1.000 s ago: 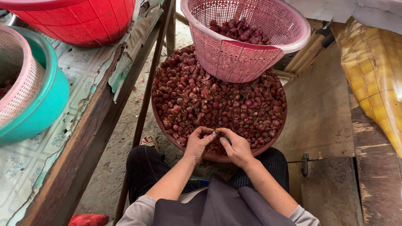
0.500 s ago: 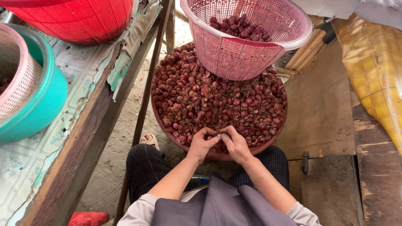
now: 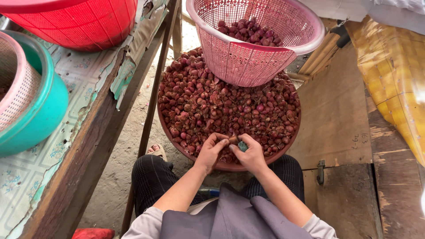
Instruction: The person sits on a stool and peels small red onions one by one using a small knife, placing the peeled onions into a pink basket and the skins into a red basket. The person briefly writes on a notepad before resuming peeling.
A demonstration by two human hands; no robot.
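both hands are working right at the near edge of the big round brown tray (image 3: 172,132), which is heaped with small reddish-purple shallots (image 3: 212,106). the left hand (image 3: 211,150) is curled tight around one shallot (image 3: 233,140) with the fingers pinched on it, and the right hand (image 3: 250,155) is closed on a small dark greenish tool (image 3: 242,146), looks like a little knife handle but honestly too small to tell for sure. the two hands are touching each other, with that one shallot between them just above the tray's rim.

around them: a pink plastic basket (image 3: 248,62) sits tilted on the far side of the pile, with some darker, cleaner-looking shallots inside it. to the left there's a worn wooden table (image 3: 57,146) with a patterned cover, a red basket (image 3: 79,22) at the top and a teal basin (image 3: 44,115) with a pale pink basket (image 3: 17,88) nested in it. a table leg runs down right beside the tray's left edge. wooden boards (image 3: 336,115) on the right, and a yellow woven sack (image 3: 394,75) past them. dark trousers and a grey apron (image 3: 230,217) fill the bottom.
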